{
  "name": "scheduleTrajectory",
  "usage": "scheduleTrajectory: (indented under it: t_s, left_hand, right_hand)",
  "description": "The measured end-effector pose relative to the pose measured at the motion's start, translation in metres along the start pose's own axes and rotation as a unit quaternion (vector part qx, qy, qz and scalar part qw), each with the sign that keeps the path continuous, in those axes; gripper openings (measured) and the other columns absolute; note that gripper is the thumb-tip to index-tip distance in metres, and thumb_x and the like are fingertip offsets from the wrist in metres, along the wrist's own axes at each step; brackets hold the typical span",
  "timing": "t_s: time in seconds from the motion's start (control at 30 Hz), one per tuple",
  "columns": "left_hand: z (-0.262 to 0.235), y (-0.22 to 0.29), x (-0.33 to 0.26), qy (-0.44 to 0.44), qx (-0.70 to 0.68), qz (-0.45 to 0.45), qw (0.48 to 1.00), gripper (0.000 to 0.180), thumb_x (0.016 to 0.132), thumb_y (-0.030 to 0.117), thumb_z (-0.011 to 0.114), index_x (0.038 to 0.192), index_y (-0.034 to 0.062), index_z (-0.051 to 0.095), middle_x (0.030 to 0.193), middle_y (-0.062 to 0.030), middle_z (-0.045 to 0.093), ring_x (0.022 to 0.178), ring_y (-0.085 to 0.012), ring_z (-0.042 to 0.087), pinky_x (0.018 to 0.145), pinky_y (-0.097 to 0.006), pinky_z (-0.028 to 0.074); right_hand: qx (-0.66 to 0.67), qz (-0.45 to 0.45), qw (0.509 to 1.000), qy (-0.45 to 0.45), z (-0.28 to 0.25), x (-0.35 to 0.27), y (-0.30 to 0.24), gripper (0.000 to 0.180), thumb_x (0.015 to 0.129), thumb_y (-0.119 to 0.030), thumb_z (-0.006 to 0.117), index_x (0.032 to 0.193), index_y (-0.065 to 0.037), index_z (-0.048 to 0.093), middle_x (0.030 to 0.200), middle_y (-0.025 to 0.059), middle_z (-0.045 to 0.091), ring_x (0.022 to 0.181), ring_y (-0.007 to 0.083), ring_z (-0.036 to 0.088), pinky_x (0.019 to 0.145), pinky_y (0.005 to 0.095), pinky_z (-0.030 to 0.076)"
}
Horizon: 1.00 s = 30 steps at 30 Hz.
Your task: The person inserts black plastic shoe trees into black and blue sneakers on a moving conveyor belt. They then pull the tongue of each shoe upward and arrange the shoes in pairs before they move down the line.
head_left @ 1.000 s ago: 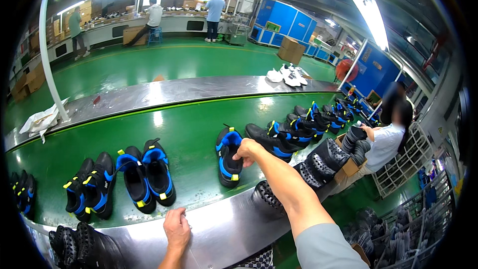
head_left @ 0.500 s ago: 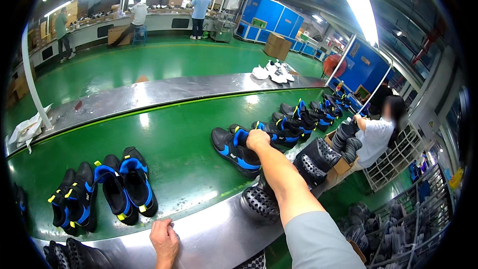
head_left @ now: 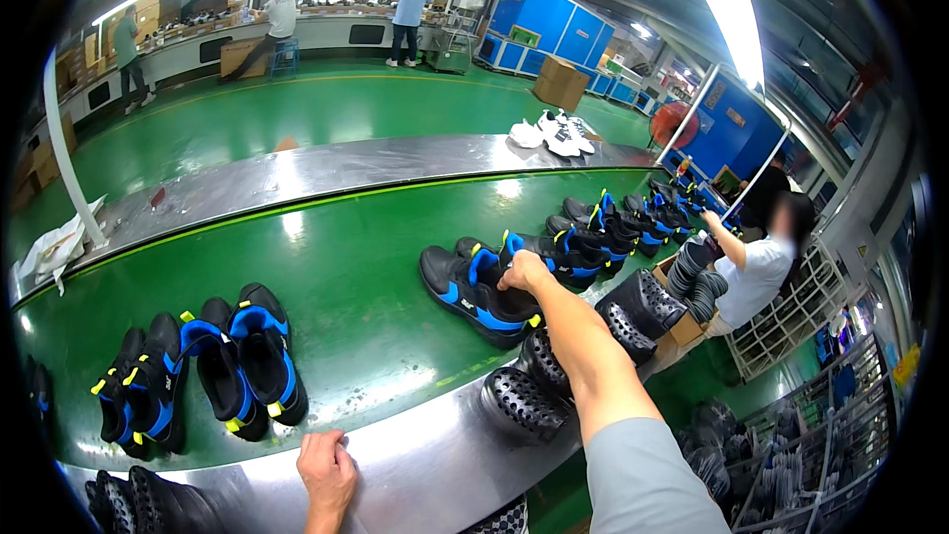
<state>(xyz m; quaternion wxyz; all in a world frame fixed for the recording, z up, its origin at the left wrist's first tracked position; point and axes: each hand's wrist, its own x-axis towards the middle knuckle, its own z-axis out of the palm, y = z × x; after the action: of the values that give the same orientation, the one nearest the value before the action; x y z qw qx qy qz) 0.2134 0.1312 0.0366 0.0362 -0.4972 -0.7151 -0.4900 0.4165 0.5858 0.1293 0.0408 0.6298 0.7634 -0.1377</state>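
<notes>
Right fingers (head_left: 511,275) at the opening of a black-blue shoe (head_left: 453,292) – cannot tell whether gripping. Shoe upright on green counter (head_left: 346,247), just beside other shoes (head_left: 576,264). Left hand (head_left: 327,470) – free, loosely curled – rests on steel edge (head_left: 425,465).

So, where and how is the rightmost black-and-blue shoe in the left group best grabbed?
Probably pinch that black-and-blue shoe by its heel rim, from above on the near side: its opening faces up, its heel points toward the person, and another black shoe crowds its left.
</notes>
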Motion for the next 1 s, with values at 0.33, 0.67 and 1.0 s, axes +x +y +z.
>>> scheduleTrajectory:
  t_s: [0.33, 0.67, 1.0]
  left_hand:
    - [0.005, -0.001, -0.001, -0.002, 0.003, 0.014, 1.000, 0.021, 0.072, -0.010, 0.058, 0.090, 0.0008, 0.065, 0.079, -0.0141, 0.063, 0.076, -0.0342, 0.060, 0.068, -0.043, 0.048]
    - [0.005, 0.006, -0.001, -0.010, 0.014, 0.015, 1.000, 0.021, 0.073, -0.010, 0.059, 0.090, 0.0000, 0.064, 0.081, -0.0161, 0.062, 0.078, -0.0354, 0.059, 0.069, -0.044, 0.048]
    - [0.016, 0.005, 0.000, -0.014, 0.004, 0.016, 1.000, 0.018, 0.076, -0.010, 0.056, 0.089, -0.0010, 0.064, 0.081, -0.0172, 0.062, 0.078, -0.0361, 0.059, 0.070, -0.045, 0.048]
  right_hand:
    - [0.100, -0.132, 0.986, 0.017, 0.030, -0.055, -0.129, 0.042, 0.069, -0.027, 0.079, 0.099, 0.002, 0.073, 0.107, 0.0255, 0.071, 0.102, 0.0392, 0.070, 0.088, 0.0455, 0.058]
    - [0.171, -0.353, 0.899, 0.194, -0.059, -0.120, -0.075, 0.025, 0.088, -0.027, 0.071, 0.087, -0.002, 0.073, 0.091, 0.0198, 0.072, 0.087, 0.0373, 0.070, 0.081, 0.0427, 0.057]
    - [-0.078, -0.065, 0.960, 0.260, -0.154, -0.178, 0.199, 0.058, 0.094, -0.057, 0.056, 0.083, -0.002, 0.071, 0.087, 0.0226, 0.070, 0.088, 0.0388, 0.070, 0.078, 0.0477, 0.054]
